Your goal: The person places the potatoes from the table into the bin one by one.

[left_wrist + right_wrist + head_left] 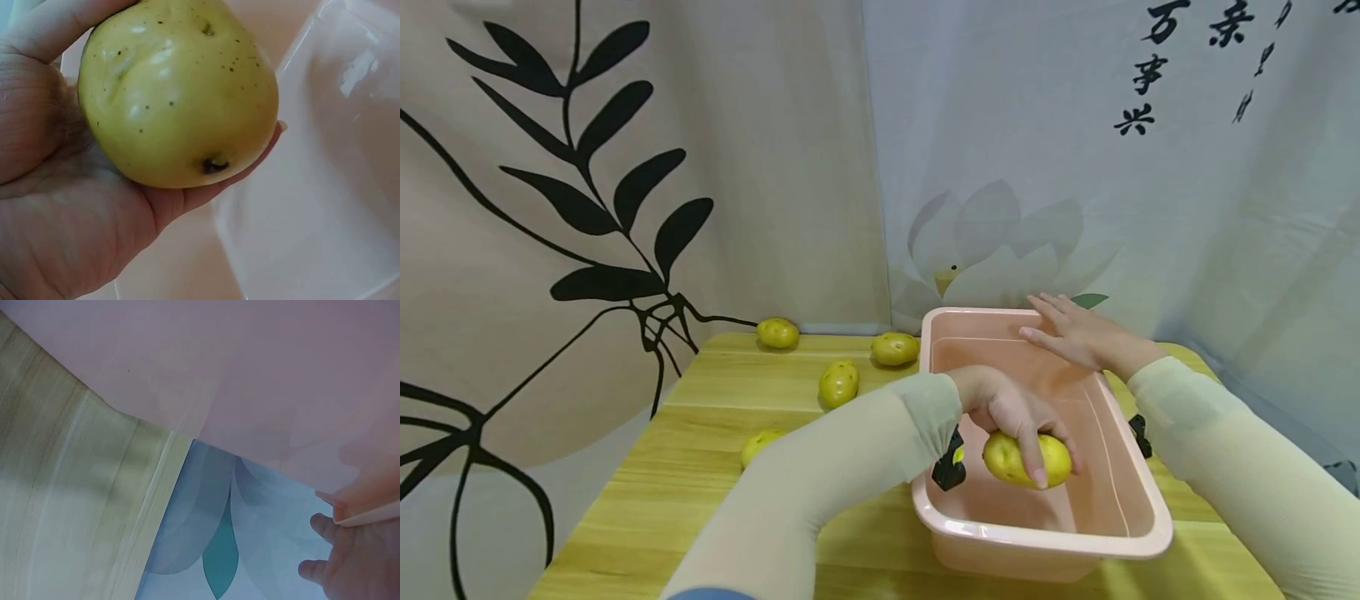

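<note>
Five yellow potatoes (pixel 838 384), one pink basin (pixel 1045 540), two bare hands.
Item one, a speckled potato (pixel 178 103), grasped in the left hand (pixel 1011 410), within the basin's walls; whether it touches the bottom, I cannot tell from where I stand; right hand (pixel 1071 333), fingers extended and clasping nothing, at the basin's far right corner; other four potatoes on the wooden table (pixel 647 533), left of the basin, one just beside its wall; handling note, my judgement only: keep the fingers snug about that smooth skin until the bottom bears its weight, as a rounded thing may roll; steady the rim lightly with the free palm.
</note>
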`<state>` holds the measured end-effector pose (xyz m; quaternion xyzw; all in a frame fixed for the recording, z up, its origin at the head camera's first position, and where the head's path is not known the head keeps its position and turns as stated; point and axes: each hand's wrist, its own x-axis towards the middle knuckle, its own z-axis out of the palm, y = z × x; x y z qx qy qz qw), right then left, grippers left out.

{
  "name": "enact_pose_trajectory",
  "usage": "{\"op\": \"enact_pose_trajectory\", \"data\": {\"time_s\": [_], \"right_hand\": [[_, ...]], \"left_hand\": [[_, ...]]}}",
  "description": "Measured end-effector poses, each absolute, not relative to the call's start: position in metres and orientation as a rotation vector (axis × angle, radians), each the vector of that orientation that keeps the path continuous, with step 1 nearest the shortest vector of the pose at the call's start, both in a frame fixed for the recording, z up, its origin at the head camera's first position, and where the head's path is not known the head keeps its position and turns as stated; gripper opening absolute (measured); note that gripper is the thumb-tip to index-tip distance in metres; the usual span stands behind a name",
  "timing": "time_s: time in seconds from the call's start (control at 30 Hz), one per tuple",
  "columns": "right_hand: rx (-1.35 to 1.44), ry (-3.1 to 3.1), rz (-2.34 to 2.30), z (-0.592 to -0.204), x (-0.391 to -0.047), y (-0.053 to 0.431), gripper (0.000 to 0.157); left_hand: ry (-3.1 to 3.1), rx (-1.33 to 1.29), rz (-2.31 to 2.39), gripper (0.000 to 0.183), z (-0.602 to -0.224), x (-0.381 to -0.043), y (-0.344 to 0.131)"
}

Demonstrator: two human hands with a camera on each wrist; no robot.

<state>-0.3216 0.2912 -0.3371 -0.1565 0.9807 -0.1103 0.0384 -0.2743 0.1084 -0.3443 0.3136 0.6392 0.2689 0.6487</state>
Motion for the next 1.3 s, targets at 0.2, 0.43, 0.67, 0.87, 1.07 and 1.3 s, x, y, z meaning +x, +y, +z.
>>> {"op": "enact_pose_trajectory", "data": {"time_s": [0.2, 0.43, 0.67, 0.87, 1.07, 1.3], "right_hand": [[-0.481, 3.01, -0.348, -0.338, -0.3212, 0.2911, 0.079], [-0.494, 3.015, -0.343, -0.3383, -0.3219, 0.2909, 0.08], [-0.482, 3.016, -0.334, -0.337, -0.3217, 0.2898, 0.079], [-0.474, 3.009, -0.348, -0.3368, -0.3209, 0.2903, 0.079], [-0.478, 3.013, -0.353, -0.3371, -0.3209, 0.2909, 0.079], [-0.471, 3.012, -0.353, -0.336, -0.3199, 0.2899, 0.08]], "left_hand": [[1.45, 0.721, 0.573, 0.043, -0.3441, -0.2743, 0.1069], [1.454, 0.699, 0.536, 0.045, -0.3435, -0.2746, 0.1063], [1.432, 0.732, 0.538, 0.048, -0.3427, -0.2763, 0.1065], [1.424, 0.738, 0.553, 0.048, -0.3418, -0.2755, 0.107], [1.414, 0.734, 0.567, 0.049, -0.3407, -0.2756, 0.1072], [1.413, 0.74, 0.576, 0.052, -0.3405, -0.2761, 0.1072]]}}
